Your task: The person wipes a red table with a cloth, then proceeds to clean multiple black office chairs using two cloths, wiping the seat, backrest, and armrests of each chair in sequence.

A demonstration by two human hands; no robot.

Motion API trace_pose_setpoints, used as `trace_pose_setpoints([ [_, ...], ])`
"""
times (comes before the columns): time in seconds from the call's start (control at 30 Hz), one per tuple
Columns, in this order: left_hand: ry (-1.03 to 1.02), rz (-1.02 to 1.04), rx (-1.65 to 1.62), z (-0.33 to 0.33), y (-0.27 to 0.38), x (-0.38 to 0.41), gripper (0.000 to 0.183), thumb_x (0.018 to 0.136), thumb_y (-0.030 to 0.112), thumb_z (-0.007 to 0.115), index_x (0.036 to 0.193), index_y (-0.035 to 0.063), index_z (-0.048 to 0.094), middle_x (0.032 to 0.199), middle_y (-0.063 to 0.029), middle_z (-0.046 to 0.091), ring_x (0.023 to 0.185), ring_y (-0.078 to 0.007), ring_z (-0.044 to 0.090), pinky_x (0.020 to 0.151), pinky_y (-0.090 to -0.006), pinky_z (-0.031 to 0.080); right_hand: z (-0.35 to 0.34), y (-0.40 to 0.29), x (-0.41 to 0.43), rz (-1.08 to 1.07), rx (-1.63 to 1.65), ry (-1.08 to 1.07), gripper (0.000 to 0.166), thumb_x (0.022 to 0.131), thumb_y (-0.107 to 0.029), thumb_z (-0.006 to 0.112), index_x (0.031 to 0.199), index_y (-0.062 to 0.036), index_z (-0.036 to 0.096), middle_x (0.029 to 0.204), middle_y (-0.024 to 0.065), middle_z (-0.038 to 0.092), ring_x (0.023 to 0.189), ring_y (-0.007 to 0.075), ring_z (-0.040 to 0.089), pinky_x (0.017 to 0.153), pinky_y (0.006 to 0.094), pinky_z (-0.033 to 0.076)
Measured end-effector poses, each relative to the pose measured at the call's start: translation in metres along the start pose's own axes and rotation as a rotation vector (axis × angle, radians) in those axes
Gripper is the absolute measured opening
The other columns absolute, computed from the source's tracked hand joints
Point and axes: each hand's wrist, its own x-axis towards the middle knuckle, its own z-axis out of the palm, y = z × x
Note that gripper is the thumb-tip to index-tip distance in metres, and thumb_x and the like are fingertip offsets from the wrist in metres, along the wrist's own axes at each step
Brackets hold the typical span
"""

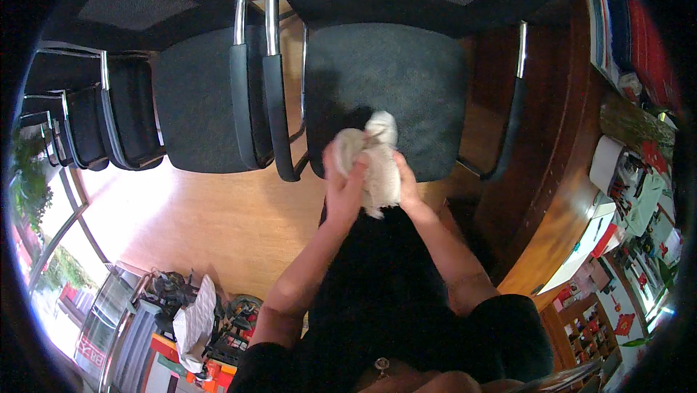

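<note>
An off-white cloth (384, 175) is bunched up between my two hands, with a frayed lower end hanging down. My left hand (344, 194) grips its left side, thumb across the front; the fingers behind are partly hidden and blurred. On the other side my right hand (408, 183) holds the cloth's right edge, most of its fingers out of sight behind it. A rounded fold sticks up above the hands. Behind and beneath the cloth is the dark seat (392, 71) of an armchair; whether the cloth touches it I cannot tell.
More black chairs (201, 104) with chrome-and-black armrests line up to the left. A wooden desk (536, 240) bearing papers and books stands close on the right. Boxes (218, 374) and a white quilted item (196, 322) lie at lower left on the wooden floor (228, 224), near glass doors.
</note>
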Motion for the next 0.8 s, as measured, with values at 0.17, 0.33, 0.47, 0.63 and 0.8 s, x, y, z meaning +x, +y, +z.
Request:
trace_pose_setpoints([
  [0.17, -0.138, 0.446, 0.778, -0.002, -0.038, -0.002, 0.056, 0.096, 0.026, 0.069, 0.143, 0.0047, 0.047, 0.148, -0.0151, 0.046, 0.135, -0.0277, 0.048, 0.108, -0.0384, 0.043, 0.000, -0.058, -0.015, 0.272, 0.535, 0.072, 0.053, 0.101, -0.027, 0.062, 0.146, -0.0064, 0.045, 0.141, 0.0096, 0.053, 0.126, 0.0202, 0.054, 0.106, 0.0346, 0.046],
  [0.33, -0.165, -0.573, -0.550, -0.006, -0.056, -0.005, 0.069, 0.099, 0.032, 0.066, 0.155, 0.0108, 0.033, 0.149, -0.0128, 0.047, 0.133, -0.0239, 0.051, 0.108, -0.0372, 0.045, -0.012, -0.054, -0.029, -0.043, -0.215, -0.184, 0.046, 0.100, -0.023, 0.059, 0.140, -0.0017, 0.053, 0.148, 0.0122, 0.051, 0.138, 0.0273, 0.046, 0.119, 0.0432, 0.030],
  [0.47, -0.032, -0.552, -0.285, -0.015, -0.083, -0.004, 0.074, 0.090, 0.036, 0.076, 0.149, 0.0068, 0.043, 0.142, -0.0121, 0.054, 0.129, -0.0237, 0.055, 0.105, -0.0385, 0.047, -0.026, -0.070, -0.009, 0.189, 0.174, 0.039, 0.048, 0.098, -0.020, 0.060, 0.140, -0.0003, 0.053, 0.147, 0.0118, 0.052, 0.138, 0.0276, 0.045, 0.117, 0.0431, 0.032],
  [0.63, -0.196, -0.114, 0.176, -0.018, -0.076, -0.002, 0.086, 0.081, 0.042, 0.083, 0.146, 0.0017, 0.043, 0.133, -0.0162, 0.057, 0.123, -0.0251, 0.056, 0.105, -0.0396, 0.046, -0.012, -0.100, -0.017, -0.071, -0.394, -0.306, 0.081, 0.086, -0.018, 0.079, 0.152, 0.0007, 0.035, 0.151, 0.0186, 0.045, 0.139, 0.0292, 0.045, 0.114, 0.0408, 0.037],
  [0.8, -0.100, -0.505, -0.453, -0.039, -0.073, 0.002, 0.081, 0.091, 0.035, 0.075, 0.151, -0.0005, 0.032, 0.132, -0.0155, 0.058, 0.119, -0.0237, 0.059, 0.100, -0.0392, 0.049, -0.016, -0.094, 0.021, 0.251, 0.372, -0.042, 0.042, 0.095, -0.013, 0.069, 0.134, -0.0015, 0.056, 0.125, 0.0126, 0.066, 0.111, 0.0220, 0.066, 0.094, 0.0349, 0.054],
])
